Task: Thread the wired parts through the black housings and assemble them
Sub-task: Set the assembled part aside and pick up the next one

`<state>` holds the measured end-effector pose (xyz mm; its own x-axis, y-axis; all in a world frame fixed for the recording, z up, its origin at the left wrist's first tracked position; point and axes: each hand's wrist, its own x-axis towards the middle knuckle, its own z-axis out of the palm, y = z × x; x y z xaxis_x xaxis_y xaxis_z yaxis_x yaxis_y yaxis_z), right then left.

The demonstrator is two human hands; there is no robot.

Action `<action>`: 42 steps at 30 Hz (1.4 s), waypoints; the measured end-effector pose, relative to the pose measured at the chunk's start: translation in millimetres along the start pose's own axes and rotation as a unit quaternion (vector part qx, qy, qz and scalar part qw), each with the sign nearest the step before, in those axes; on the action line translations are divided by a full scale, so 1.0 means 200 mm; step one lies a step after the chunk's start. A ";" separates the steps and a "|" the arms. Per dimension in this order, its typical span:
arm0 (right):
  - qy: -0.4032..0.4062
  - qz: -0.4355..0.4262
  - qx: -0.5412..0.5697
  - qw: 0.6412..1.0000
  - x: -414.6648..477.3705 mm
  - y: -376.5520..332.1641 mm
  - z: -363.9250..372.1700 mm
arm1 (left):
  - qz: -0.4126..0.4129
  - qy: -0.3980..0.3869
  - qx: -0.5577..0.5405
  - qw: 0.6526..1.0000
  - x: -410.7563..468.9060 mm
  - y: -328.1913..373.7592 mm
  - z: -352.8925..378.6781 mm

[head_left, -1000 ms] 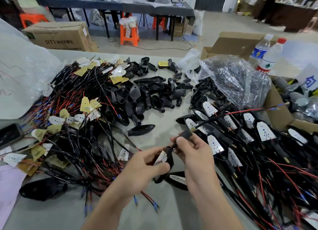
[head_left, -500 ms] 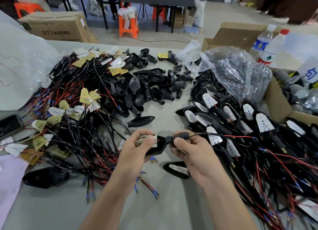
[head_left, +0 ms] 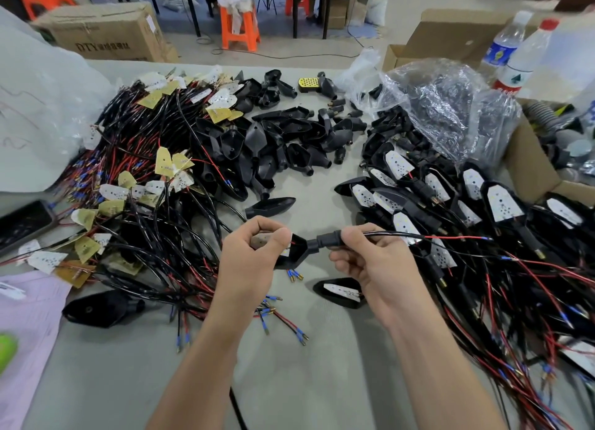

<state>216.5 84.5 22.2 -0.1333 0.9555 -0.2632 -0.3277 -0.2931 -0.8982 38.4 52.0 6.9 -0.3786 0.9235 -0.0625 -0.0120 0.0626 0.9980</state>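
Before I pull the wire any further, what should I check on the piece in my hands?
1. Grip of the left hand on the black housing: ok.
2. Pinch of the right hand on the stem: ok.
3. The wire leaves the stem's right end, with the red lead running straight: ok.
4. The board sits flat in the housing: cannot tell, the left thumb covers it.
5. The table under the housing is free for a set-down: not ok, loose terminals and a finished unit lie there.
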 end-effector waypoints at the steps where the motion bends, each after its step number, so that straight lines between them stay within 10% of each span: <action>1: 0.000 -0.007 -0.019 1.000 0.00 0.00 0.00 | 0.007 0.008 0.007 1.000 -0.01 0.00 0.00; 42: -0.048 -0.016 -0.124 0.991 0.01 0.00 -0.05 | 0.033 0.048 0.032 0.998 -0.03 -0.03 0.02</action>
<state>226.3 86.9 18.3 -0.2189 0.9533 -0.2083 -0.0957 -0.2334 -0.9677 44.9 48.7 1.7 -0.4643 0.8857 0.0073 0.0741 0.0307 0.9968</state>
